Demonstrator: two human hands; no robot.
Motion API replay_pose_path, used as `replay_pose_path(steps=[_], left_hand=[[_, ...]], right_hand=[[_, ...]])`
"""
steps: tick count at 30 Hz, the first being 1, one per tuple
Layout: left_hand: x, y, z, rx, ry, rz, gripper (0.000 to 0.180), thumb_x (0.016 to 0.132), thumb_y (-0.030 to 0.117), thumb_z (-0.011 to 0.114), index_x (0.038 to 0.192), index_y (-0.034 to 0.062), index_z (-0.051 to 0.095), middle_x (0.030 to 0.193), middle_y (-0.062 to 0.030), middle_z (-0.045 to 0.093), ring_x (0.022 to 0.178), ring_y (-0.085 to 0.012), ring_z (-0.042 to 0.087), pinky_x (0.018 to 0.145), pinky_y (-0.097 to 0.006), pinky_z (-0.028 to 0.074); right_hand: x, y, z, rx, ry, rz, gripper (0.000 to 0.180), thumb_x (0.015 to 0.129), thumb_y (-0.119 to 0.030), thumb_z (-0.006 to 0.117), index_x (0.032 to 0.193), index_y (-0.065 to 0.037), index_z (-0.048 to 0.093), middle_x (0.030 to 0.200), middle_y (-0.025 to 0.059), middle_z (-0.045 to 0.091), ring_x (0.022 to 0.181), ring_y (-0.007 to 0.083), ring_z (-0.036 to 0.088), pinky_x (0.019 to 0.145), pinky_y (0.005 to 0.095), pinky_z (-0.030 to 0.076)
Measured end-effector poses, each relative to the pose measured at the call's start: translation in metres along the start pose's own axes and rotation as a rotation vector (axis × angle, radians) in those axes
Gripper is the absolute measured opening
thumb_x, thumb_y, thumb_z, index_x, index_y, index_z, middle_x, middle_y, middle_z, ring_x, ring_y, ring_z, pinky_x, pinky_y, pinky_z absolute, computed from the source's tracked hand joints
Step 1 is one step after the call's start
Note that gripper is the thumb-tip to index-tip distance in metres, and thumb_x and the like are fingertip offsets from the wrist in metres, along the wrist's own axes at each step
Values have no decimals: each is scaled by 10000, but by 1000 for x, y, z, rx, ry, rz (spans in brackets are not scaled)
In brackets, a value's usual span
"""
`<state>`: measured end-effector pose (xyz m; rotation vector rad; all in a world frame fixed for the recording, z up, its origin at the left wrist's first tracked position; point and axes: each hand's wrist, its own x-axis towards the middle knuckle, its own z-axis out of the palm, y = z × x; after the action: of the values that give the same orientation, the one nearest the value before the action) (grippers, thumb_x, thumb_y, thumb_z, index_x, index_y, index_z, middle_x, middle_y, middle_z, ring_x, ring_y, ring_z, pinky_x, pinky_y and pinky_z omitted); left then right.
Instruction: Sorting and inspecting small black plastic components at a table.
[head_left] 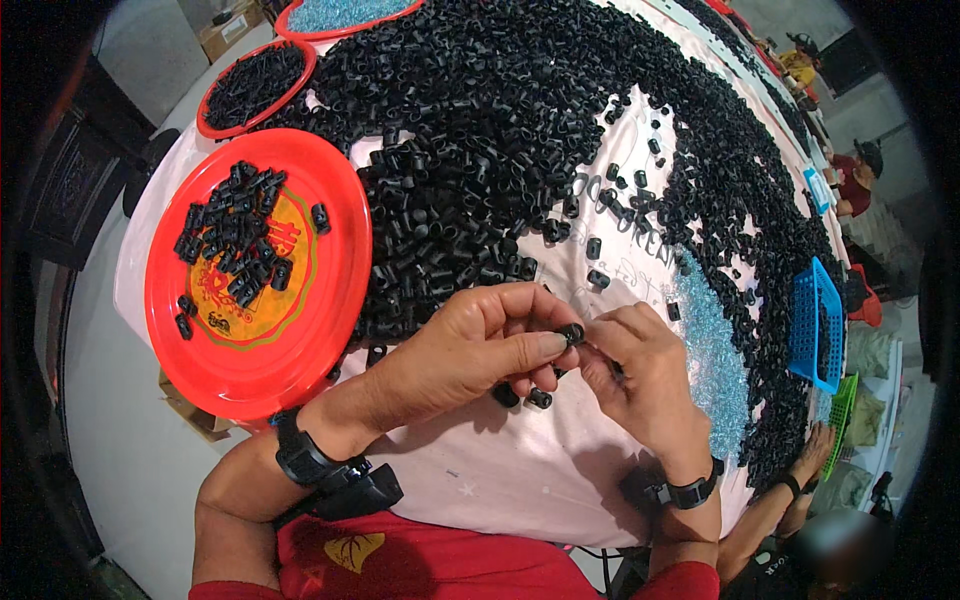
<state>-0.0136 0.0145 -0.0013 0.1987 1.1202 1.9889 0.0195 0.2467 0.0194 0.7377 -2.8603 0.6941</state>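
Over the cloth in front of me, my left hand [470,335] pinches a small black plastic clip-like part [570,334] between thumb and fingers. My right hand [640,380] meets it from the right, its thumb and fingertips closed right at the part; what they grip is hidden or too small to name. A few more black parts [539,399] lie just below the left fingers. Beyond both hands spreads a large heap of the same black parts [450,210]. To the left, a red plate [290,380] carries a small cluster of black parts [240,240].
Tiny clear-blue pieces [712,370] lie heaped to the right. Red bowls [207,125] stand at the far left. A blue basket [815,335] and a green basket [842,425] are at the right edge, near another person's hand [815,450]. Pale cloth [480,450] covers the table.
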Motion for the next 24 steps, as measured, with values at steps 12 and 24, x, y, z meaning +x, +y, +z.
replay_pose_path(steps=[12, 24], left_hand=[[2, -7, 9, 99, 70, 19, 261, 1032, 132, 633, 1272, 31, 611, 1006, -12, 708, 812, -34, 634, 690, -191, 507], [-2, -5, 12, 198, 104, 45, 217, 1023, 115, 641, 1221, 28, 637, 1004, 7, 696, 837, -35, 622, 723, -204, 511]], right_hand=[[-2, -21, -7, 515, 239, 211, 196, 848, 5, 773, 1041, -27, 760, 849, 65, 732, 689, 108, 647, 582, 223, 477], [-4, -20, -6, 433, 199, 206, 193, 857, -6, 768, 1049, -33, 766, 792, 64, 708, 623, 93, 620, 545, 227, 467]])
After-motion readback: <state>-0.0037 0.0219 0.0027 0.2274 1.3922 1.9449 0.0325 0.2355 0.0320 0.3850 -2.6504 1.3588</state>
